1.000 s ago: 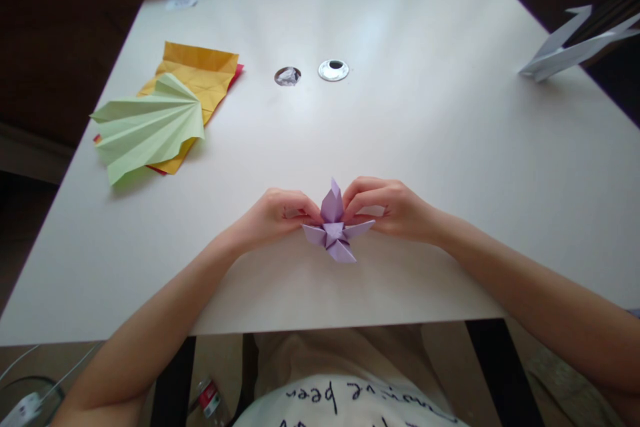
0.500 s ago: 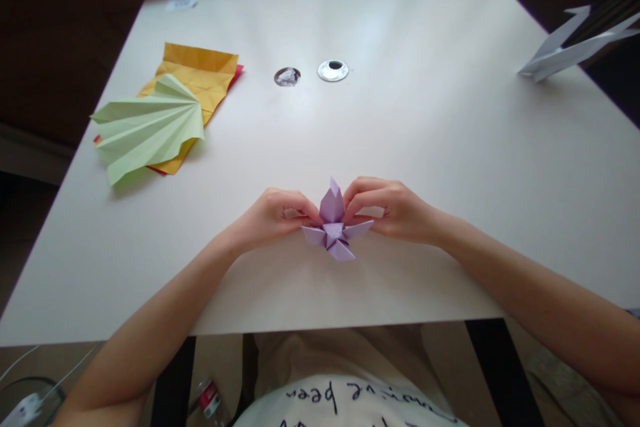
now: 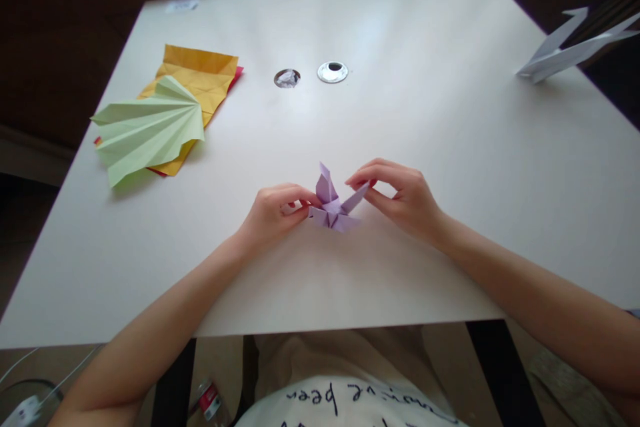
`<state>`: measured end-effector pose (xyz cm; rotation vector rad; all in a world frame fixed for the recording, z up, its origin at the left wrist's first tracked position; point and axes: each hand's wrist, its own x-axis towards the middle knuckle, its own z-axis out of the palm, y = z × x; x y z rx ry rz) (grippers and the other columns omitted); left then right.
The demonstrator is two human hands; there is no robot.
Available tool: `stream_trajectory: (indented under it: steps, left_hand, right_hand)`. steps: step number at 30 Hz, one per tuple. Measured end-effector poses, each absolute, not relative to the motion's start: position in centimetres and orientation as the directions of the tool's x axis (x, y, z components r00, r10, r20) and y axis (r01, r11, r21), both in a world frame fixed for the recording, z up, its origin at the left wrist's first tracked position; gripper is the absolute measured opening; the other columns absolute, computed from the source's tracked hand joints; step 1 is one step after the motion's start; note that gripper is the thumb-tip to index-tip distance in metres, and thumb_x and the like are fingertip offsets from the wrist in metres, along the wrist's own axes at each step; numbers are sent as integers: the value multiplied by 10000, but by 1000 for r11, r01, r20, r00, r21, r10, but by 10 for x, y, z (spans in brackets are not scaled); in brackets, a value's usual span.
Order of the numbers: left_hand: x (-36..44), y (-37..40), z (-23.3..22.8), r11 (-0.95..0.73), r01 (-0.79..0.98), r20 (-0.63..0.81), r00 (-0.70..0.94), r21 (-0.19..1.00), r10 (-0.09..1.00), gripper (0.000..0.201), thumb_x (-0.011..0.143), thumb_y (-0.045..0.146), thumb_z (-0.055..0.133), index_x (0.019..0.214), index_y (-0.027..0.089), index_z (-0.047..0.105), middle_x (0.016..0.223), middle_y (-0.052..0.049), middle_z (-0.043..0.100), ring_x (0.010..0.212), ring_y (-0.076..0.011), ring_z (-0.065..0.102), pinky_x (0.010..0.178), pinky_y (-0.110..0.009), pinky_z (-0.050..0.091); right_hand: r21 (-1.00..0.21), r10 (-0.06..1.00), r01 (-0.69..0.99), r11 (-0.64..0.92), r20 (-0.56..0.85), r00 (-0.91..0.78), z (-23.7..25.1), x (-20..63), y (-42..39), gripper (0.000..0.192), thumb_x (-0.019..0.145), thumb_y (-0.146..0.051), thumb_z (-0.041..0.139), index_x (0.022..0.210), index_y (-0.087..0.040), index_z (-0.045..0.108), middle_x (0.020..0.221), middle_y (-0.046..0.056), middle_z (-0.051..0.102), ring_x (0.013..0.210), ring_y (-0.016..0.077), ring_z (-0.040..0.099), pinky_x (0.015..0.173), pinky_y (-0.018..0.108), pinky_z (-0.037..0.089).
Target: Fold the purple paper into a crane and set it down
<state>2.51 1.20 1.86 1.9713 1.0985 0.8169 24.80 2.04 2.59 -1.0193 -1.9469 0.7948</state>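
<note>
A purple origami flower point(image 3: 332, 208) with pointed petals is just above the table near its front edge. My left hand point(image 3: 280, 215) is closed on its left side, thumb and fingers pinched by the upper and left petals. At the right, my right hand point(image 3: 400, 190) has the tip of one raised petal between its thumb and curled fingers. Its index finger stretches past that petal toward the upper one. The flower's underside is hidden.
A pleated light green paper point(image 3: 150, 123) lies over a creased yellow sheet point(image 3: 200, 73) with red paper beneath, at the left. Two round holes, one with a metal-looking cover point(image 3: 325, 73), are in the white table point(image 3: 425, 113). A white folded paper bird point(image 3: 565, 57) stands at the right edge.
The flower has moved slightly away from me and turned, its right petal now pointing up and right. My right hand has shifted right and up, from behind the flower to that petal's tip.
</note>
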Motion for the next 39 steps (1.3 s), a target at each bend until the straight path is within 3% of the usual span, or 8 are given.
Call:
stream_trajectory:
  steps: [4,7,13,23,29,35,39]
  left_hand:
    - [29,9,15,-475,561,341,332,678,879,98,720,81,581,735,172,613,737,3,674,659,-105,603,627,-202,452]
    - [30,7,14,-486,584,372,313,650,874,80,725,116,606,702,177,560,671,29,635,595,-82,560,593,-187,434]
    - [32,6,16,-423,562,306,294,711,906,181,710,152,640,645,180,473,644,45,606,553,-67,518,543,-180,401]
    - [30,9,14,-399,552,222,360,732,906,185,703,274,680,679,168,529,607,47,556,517,-69,489,507,-181,391]
    - [30,10,15,-365,507,227,314,781,922,207,744,230,622,648,178,446,616,48,537,533,-68,496,511,-177,399]
    - [29,11,14,-238,456,79,341,857,937,303,728,324,670,911,194,466,842,-14,627,687,-113,585,595,-218,457]
    - [31,9,15,-144,327,34,320,934,947,363,772,380,630,1030,207,441,876,-28,605,781,-144,605,618,-233,478]
  right_hand:
    - [-835,899,334,438,403,-171,29,250,16,87,827,-176,525,871,-225,582,811,21,597,703,139,578,660,308,486]
    - [-797,844,277,536,497,-204,31,252,12,119,811,-190,544,919,-235,568,789,21,572,669,139,555,604,302,466]
    - [-688,739,298,662,531,-415,34,249,8,270,757,-99,559,988,-237,576,717,7,560,586,122,503,532,278,427]
    - [-654,746,360,665,560,-361,30,247,14,177,784,-80,540,891,-202,610,713,11,576,581,93,498,515,241,419]
    - [-674,764,360,645,547,-344,29,246,15,97,787,-112,581,826,-196,611,677,1,568,568,86,495,514,236,415]
    - [-670,791,421,611,523,-316,28,246,16,93,763,-97,590,767,-189,604,672,5,585,559,87,487,499,239,399]
    - [-667,787,418,617,536,-306,28,246,14,107,760,-95,590,729,-197,596,655,0,584,554,88,482,495,241,403]
